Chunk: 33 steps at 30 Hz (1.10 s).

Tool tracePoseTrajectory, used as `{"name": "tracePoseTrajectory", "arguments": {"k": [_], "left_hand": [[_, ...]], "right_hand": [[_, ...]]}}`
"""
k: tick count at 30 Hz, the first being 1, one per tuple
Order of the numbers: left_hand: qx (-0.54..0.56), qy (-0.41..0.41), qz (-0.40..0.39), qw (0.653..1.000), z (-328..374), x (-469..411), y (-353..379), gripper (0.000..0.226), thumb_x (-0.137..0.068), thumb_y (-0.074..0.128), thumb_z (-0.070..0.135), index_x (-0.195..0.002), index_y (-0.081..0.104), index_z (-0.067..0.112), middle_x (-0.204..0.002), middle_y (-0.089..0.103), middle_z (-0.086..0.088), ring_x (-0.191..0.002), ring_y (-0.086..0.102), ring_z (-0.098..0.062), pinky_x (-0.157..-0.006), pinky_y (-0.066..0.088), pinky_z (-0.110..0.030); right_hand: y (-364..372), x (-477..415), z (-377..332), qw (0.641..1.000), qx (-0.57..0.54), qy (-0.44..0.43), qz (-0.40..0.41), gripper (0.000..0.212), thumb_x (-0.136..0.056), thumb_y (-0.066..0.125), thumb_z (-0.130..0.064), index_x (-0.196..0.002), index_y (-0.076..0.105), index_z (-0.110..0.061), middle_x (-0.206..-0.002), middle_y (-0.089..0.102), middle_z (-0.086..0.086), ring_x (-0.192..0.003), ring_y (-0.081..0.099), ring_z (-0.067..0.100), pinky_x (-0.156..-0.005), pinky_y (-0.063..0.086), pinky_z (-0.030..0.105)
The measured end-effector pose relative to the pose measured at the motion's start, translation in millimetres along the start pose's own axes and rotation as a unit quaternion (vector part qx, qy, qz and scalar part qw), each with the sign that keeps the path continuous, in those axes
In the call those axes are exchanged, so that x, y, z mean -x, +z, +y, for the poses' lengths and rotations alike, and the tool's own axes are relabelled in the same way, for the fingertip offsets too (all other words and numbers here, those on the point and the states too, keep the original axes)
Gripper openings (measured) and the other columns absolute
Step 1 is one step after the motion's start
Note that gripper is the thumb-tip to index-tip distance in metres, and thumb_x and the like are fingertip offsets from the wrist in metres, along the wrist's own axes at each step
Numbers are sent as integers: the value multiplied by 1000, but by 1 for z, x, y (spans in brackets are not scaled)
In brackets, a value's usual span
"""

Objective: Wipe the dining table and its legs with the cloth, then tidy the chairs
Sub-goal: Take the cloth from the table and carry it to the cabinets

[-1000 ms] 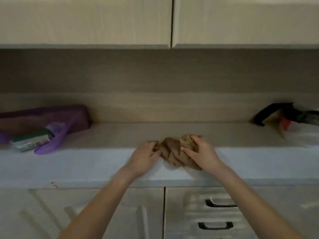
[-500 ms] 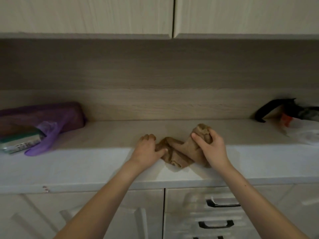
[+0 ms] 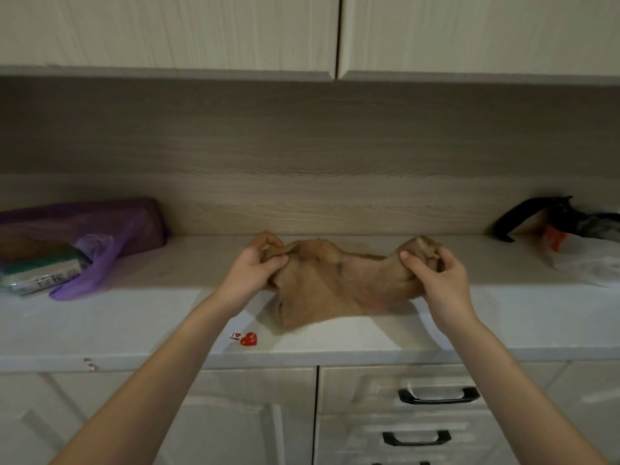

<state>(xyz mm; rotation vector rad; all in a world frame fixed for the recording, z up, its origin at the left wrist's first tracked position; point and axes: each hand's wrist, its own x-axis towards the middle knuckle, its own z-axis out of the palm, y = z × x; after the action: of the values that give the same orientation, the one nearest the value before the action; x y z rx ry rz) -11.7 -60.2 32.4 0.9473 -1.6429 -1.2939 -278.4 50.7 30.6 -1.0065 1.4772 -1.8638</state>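
Presently | left hand point(image 3: 255, 268) and right hand point(image 3: 436, 273) each pinching an end of brown cloth point(image 3: 335, 283) | stretched above worktop point(image 3: 134, 330), lower edge touching | likely unfolding for wiping; dining table unseen

bare forearms point(image 3: 161, 384), no sleeves visible

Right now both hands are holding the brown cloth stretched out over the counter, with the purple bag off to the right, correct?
Not quite. The head view shows the purple bag at the left end of the counter. The rest holds: left hand and right hand hold the brown cloth stretched between them.
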Motion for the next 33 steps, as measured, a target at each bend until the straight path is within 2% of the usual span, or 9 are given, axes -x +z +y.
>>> {"name": "tracePoseTrajectory", "arguments": {"k": [2,4,6,8,12,18,21,27,33], "left_hand": [[-13,-39,0,999,5,-7,-10,13,-88,59,5,-87,54,17,-67,48,-14,-43,44,-15,-38,40,-20],[-125,-66,1,990,3,-16,-18,10,-85,62,9,-91,59,17,-69,54,-13,-50,48,-18,-45,43,-23],[-368,-56,17,928,-4,-20,-18,28,-82,64,20,-109,58,19,-96,63,-10,-78,58,-22,-66,48,-28],[-500,-18,20,865,-11,-15,-8,48,-83,60,29,-128,47,23,-123,54,-9,-109,52,-29,-88,46,-34],[-545,89,-45,833,-23,8,36,47,-88,42,43,-133,47,28,-131,50,-5,-121,45,-28,-101,40,-39],[-588,47,-126,798,-44,20,48,54,-96,15,55,-148,10,41,-160,7,5,-147,0,-19,-120,2,-40],[-580,54,-168,795,-44,28,27,56,-94,11,61,-147,1,47,-160,-3,9,-147,-8,-13,-119,-4,-35],[-571,60,-199,794,-44,38,3,61,-88,12,69,-144,-1,51,-159,-9,13,-145,-12,-7,-114,-10,-28],[-563,75,-189,801,-47,31,19,67,-84,5,70,-147,1,46,-159,-5,14,-145,-11,-5,-117,-7,-30]], "right_hand": [[0,-4,-2,998,-47,47,-17,23,-79,74,-7,-93,62,-21,-97,68,3,-91,66,17,-79,55,31],[-1,-12,5,995,94,31,-16,28,-76,77,-8,-98,64,-19,-99,66,3,-97,64,23,-82,52,34],[-3,-15,16,953,302,-6,-28,45,-75,78,-14,-117,61,-16,-109,61,6,-108,59,27,-82,45,28],[-2,-12,23,895,439,-66,-42,56,-79,72,-24,-131,53,-19,-126,55,9,-119,50,30,-91,42,30],[15,-3,25,837,465,-237,-164,34,-90,60,-23,-124,60,-20,-122,61,2,-120,51,23,-96,36,25],[20,2,46,724,579,-163,-339,65,-89,16,-67,-148,25,-41,-159,20,-8,-148,8,18,-119,6,29],[9,31,42,722,565,-147,-372,69,-80,5,-78,-144,15,-55,-158,6,-17,-147,-6,13,-121,4,37],[6,49,18,723,565,-220,-332,51,-96,27,-54,-145,34,-41,-156,25,-17,-145,15,4,-117,8,20],[27,21,40,699,566,-136,-416,49,-98,17,-54,-147,8,-52,-158,4,-22,-147,-6,3,-117,-5,26]]}}
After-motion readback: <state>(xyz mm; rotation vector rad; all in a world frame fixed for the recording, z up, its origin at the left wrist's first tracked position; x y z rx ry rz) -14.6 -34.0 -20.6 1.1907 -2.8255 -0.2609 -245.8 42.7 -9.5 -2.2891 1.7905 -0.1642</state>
